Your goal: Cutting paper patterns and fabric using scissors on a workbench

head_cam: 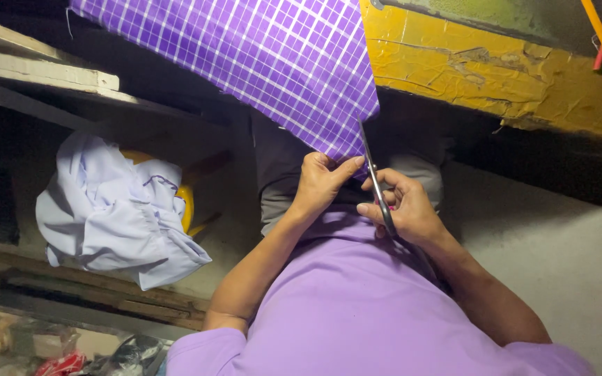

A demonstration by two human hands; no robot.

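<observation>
We see the left hand (320, 182) pinching the lower corner of a purple cloth with a white grid pattern (273, 63), which hangs off the yellow worn table edge (496, 76). The right hand (405, 209) grips long metal scissors (376, 182), blades meeting the cloth's edge. A pale lilac bundled garment (116, 209) lies well apart.

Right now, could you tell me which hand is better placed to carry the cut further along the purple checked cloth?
The right hand, probably: it grips the scissors, whose blades meet the purple checked cloth at its edge. The left hand only pinches the cloth's lower corner.
</observation>
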